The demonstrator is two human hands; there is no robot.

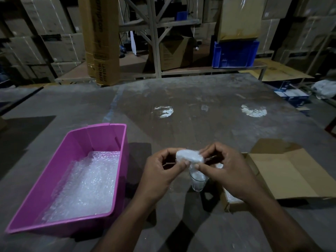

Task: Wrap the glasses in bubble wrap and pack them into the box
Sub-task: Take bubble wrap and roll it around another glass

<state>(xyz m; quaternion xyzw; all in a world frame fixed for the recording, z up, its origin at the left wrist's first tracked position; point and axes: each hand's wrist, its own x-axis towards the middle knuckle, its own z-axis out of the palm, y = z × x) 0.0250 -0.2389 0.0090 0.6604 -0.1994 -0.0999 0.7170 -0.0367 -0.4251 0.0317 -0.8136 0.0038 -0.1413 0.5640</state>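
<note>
Bubble wrap wad (189, 156) sits pinched between both hands above the table (200, 115): left hand (160, 171) fingers clamped on its left end, right hand (227, 171) fingers clamped on its right. Just below the fingertips stands a glass (198, 180), upright. Left of the fingers, a pink bin (101, 142) holds bubble wrap sheets (85, 186); right, an open cardboard box (283, 171). No readable writing nearby.

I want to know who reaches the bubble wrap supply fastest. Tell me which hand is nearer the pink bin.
Left. The left hand is just right of the pink bin, holding the wrapped bundle; the right hand is farther right, by the cardboard box.
</note>
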